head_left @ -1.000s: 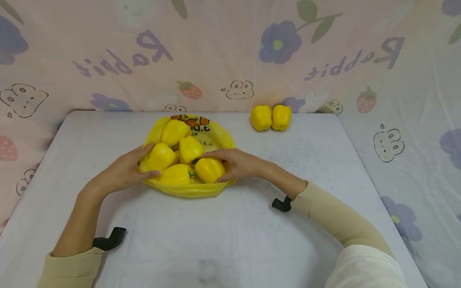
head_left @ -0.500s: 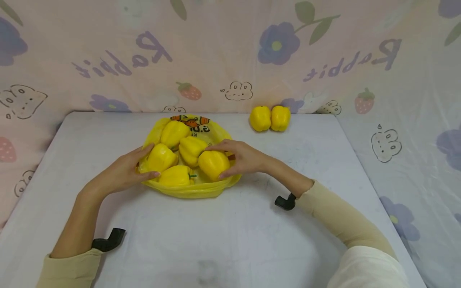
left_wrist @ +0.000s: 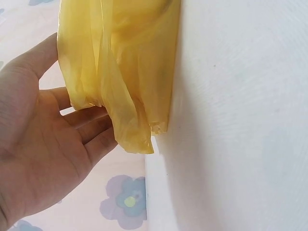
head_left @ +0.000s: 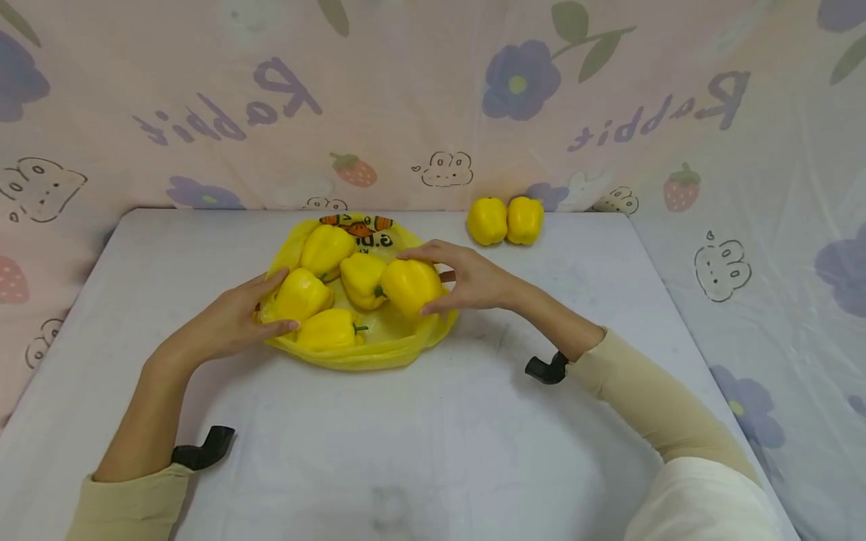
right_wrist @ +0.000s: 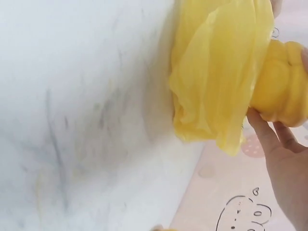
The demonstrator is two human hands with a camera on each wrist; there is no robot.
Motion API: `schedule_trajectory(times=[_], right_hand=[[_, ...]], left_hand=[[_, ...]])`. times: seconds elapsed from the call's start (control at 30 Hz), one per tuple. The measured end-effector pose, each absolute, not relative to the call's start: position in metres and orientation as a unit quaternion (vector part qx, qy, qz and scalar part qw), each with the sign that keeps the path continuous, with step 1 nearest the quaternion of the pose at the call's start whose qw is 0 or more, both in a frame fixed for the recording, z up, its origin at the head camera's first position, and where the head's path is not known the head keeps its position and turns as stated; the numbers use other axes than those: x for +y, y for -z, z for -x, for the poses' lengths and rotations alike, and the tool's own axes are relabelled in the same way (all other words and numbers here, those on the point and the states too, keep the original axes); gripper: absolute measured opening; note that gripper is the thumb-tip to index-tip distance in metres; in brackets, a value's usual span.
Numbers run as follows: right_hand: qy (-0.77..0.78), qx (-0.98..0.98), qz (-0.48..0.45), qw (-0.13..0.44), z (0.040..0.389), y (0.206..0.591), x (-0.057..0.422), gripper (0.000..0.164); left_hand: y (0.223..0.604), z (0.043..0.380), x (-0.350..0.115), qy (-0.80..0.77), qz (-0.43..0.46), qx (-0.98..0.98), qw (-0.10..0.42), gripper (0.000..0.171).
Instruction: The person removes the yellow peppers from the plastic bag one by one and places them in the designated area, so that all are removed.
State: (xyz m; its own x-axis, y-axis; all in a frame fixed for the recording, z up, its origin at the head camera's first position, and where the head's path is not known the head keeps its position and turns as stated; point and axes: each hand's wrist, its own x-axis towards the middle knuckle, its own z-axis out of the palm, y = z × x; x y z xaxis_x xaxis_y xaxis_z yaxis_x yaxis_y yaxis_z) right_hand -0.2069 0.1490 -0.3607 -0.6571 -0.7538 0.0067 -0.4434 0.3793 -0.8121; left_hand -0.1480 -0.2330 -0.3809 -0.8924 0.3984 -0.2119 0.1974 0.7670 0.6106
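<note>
I see the right hand [head_left: 476, 281] clamped on one yellow pepper [head_left: 410, 285], pinching it between thumb and fingers at the right side of the open yellow bag [head_left: 348, 359], which sits on the white table [head_left: 406, 428]; the left hand [head_left: 233, 319] grips the bag's left rim, fingers curved round it, beside the four other peppers [head_left: 302, 294] lying inside, and near the table's far edge I make out two loose peppers [head_left: 487, 222] side by side, before a printed cloth [head_left: 406, 90]
</note>
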Motion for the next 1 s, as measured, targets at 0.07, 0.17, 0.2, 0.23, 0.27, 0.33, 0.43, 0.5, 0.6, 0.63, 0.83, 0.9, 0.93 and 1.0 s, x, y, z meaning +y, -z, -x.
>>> schedule_trajectory(times=[0.07, 0.17, 0.2, 0.23, 0.27, 0.33, 0.43, 0.5, 0.6, 0.63, 0.83, 0.9, 0.93, 1.0], right_hand=[[0.418, 0.811, 0.367, 0.182, 0.209, 0.358, 0.152, 0.08], [0.421, 0.814, 0.359, 0.177, 0.211, 0.354, 0.157, 0.08], [0.42, 0.817, 0.355, 0.174, 0.212, 0.353, 0.159, 0.08], [0.421, 0.818, 0.351, 0.173, 0.213, 0.352, 0.161, 0.08], [0.422, 0.82, 0.347, 0.171, 0.214, 0.351, 0.163, 0.079], [0.42, 0.825, 0.341, 0.163, 0.215, 0.349, 0.167, 0.079], [0.423, 0.829, 0.333, 0.15, 0.218, 0.348, 0.176, 0.078], [0.427, 0.831, 0.327, 0.142, 0.221, 0.347, 0.182, 0.078], [0.433, 0.835, 0.313, 0.131, 0.225, 0.346, 0.191, 0.08], [0.433, 0.838, 0.306, 0.127, 0.226, 0.345, 0.194, 0.08], [0.449, 0.849, 0.257, 0.11, 0.227, 0.333, 0.208, 0.077], [0.455, 0.85, 0.243, 0.109, 0.226, 0.326, 0.211, 0.075], [0.456, 0.851, 0.236, 0.108, 0.226, 0.324, 0.214, 0.075], [0.457, 0.854, 0.225, 0.105, 0.229, 0.322, 0.22, 0.075]], left_hand=[[0.381, 0.148, -0.232, -0.301, -0.162, 0.925, 0.166, 0.1], [0.38, 0.149, -0.231, -0.301, -0.163, 0.925, 0.167, 0.099], [0.38, 0.149, -0.231, -0.301, -0.162, 0.925, 0.167, 0.099], [0.38, 0.15, -0.231, -0.301, -0.162, 0.925, 0.168, 0.099], [0.38, 0.15, -0.231, -0.3, -0.162, 0.925, 0.168, 0.099], [0.38, 0.151, -0.231, -0.299, -0.162, 0.925, 0.168, 0.1], [0.381, 0.152, -0.232, -0.298, -0.165, 0.925, 0.171, 0.101], [0.382, 0.152, -0.232, -0.299, -0.167, 0.924, 0.172, 0.102], [0.382, 0.152, -0.233, -0.302, -0.168, 0.922, 0.172, 0.103], [0.382, 0.151, -0.233, -0.302, -0.168, 0.923, 0.172, 0.103], [0.383, 0.15, -0.232, -0.301, -0.159, 0.923, 0.177, 0.104], [0.383, 0.15, -0.232, -0.3, -0.158, 0.924, 0.178, 0.104], [0.383, 0.15, -0.231, -0.3, -0.158, 0.924, 0.177, 0.104], [0.382, 0.15, -0.231, -0.299, -0.159, 0.924, 0.175, 0.104]])
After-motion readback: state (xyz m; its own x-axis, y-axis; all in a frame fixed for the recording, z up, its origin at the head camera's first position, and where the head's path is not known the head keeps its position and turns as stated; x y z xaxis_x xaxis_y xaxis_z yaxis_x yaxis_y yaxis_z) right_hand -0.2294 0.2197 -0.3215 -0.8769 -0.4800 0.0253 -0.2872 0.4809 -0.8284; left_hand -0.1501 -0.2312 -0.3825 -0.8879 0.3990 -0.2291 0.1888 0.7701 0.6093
